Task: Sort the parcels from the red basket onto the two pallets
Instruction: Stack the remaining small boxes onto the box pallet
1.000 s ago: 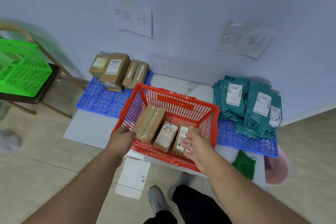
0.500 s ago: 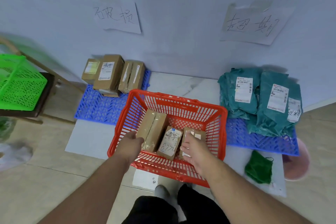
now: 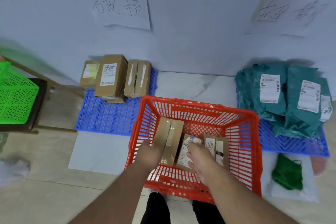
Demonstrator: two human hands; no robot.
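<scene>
The red basket [image 3: 200,106] stands on the floor in front of me with three brown boxes inside. My left hand [image 3: 149,153] grips the left side of the big taped box [image 3: 171,132]. My right hand [image 3: 201,159] closes over the middle labelled box [image 3: 183,156]; a third box [image 3: 219,144] leans to its right. At the back left, the left blue pallet [image 3: 109,118] holds three cardboard boxes [image 3: 112,76]. Across from it, the right blue pallet [image 3: 291,144] carries several teal mailer bags [image 3: 291,100].
A green basket [image 3: 16,100] sits on a dark wooden stool at the far left. A green bag [image 3: 287,174] and a pink object [image 3: 320,165] lie right of the red basket. Handwritten paper signs [image 3: 121,9] hang on the wall above each pallet.
Both hands have reached deeper into the red basket, the left onto the taped box and the right from the third box to the middle one. The view has come closer.
</scene>
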